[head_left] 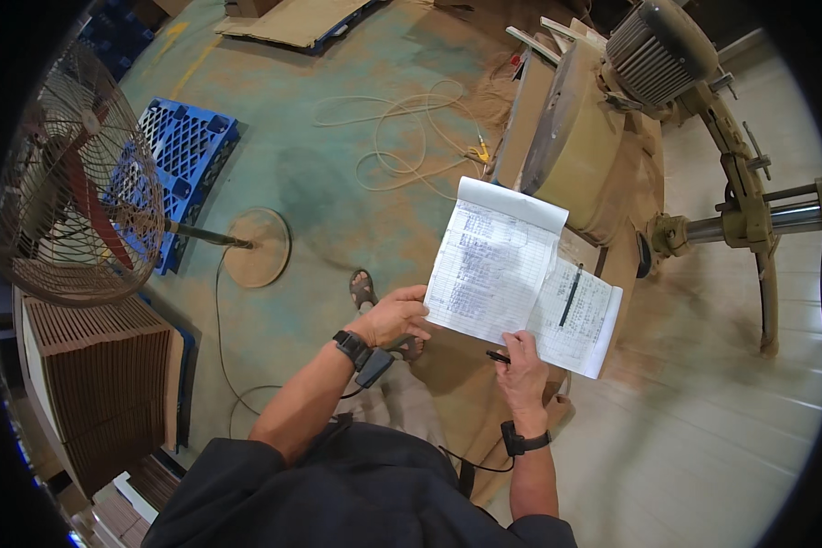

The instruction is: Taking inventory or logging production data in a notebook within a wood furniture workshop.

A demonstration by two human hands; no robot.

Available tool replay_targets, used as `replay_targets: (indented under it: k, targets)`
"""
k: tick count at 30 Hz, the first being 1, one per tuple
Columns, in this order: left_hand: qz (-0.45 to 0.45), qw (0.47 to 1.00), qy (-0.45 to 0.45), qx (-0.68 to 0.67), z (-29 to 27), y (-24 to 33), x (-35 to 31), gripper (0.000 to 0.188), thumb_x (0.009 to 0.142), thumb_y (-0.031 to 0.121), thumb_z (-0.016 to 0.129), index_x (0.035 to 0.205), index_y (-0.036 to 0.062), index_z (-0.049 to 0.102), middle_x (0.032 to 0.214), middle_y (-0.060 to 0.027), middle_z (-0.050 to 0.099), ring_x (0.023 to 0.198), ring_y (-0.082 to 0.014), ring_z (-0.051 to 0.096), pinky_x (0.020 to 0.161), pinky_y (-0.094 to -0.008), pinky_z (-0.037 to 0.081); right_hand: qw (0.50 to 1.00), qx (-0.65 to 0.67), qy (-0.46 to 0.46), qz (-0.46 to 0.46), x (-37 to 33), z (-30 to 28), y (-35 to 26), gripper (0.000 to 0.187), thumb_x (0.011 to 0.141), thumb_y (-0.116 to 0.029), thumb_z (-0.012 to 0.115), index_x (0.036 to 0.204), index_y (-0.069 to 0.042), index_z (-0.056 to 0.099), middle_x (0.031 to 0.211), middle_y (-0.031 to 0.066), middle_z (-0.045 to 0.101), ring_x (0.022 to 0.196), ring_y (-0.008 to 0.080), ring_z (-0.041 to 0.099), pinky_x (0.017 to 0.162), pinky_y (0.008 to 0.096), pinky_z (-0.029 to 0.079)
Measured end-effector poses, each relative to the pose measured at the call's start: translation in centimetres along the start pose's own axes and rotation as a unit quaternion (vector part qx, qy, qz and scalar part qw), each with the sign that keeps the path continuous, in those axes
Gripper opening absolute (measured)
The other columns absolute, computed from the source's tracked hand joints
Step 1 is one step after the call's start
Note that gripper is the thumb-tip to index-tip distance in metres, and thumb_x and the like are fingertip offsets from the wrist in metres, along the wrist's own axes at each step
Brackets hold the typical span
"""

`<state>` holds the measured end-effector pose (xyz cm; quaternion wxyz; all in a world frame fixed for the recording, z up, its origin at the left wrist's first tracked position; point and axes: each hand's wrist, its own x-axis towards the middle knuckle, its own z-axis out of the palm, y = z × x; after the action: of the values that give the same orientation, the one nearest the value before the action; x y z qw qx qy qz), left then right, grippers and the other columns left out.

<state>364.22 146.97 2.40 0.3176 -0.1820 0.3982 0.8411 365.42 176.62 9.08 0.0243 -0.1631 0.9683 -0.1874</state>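
Note:
A pad of lined paper [489, 265], filled with handwriting and with its top pages curled over, is tilted in front of me. My left hand [397, 315] pinches its lower left edge between thumb and fingers. At the pad's lower edge is my right hand [523, 374], with a black pen [498, 356] gripped in its fingers, the end pointing left. Beside the pad, partly under it, another written sheet [594, 315] with a curled right edge shows. A slim dark stick or pen [571, 294] lies across that sheet.
A dusty machine with a motor [662, 50] and metal arm [749, 205] stands at the right. To the left are a caged fan [82, 183] on a round base [258, 248], a blue pallet [187, 146] and stacked cardboard [100, 374]. A pale hose [397, 137] coils on the floor.

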Motion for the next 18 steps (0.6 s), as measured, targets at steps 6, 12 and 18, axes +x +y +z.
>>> replay_targets:
  k: [6,12,18]
  targets:
    - [-0.006,1.0,-0.028,0.009,-0.8,-0.3,0.5,0.05,0.1,0.003,0.051,0.15,0.0017,0.049,0.132,-0.0083,0.065,0.115,-0.0191,0.067,0.087,-0.0358,0.064,1.0,-0.011,0.029,0.001,-0.2,1.2,1.4,0.039,0.079,0.002,0.072,0.115,-0.01,0.069,0.114,0.0035,0.063,0.077,0.0257,0.071,0.064,0.0374,0.058]
    - [-0.014,0.999,-0.029,0.025,-1.0,-0.4,0.8,0.057,0.1,0.003,0.054,0.156,0.0035,0.044,0.134,-0.0069,0.065,0.11,-0.0144,0.069,0.085,-0.03,0.066,0.999,-0.017,0.032,-0.016,-0.1,1.6,1.9,0.038,0.077,0.004,0.071,0.113,-0.01,0.07,0.111,0.0032,0.063,0.073,0.0252,0.07,0.062,0.0375,0.058]
    - [-0.015,0.999,-0.001,0.039,-0.5,-0.1,0.7,0.05,0.103,0.008,0.055,0.152,0.0038,0.049,0.132,-0.0053,0.066,0.108,-0.0128,0.069,0.081,-0.031,0.066,0.998,-0.023,0.038,-0.049,0.2,1.4,2.3,0.032,0.077,0.003,0.069,0.106,-0.01,0.072,0.107,0.0048,0.065,0.07,0.0288,0.068,0.061,0.0399,0.056]
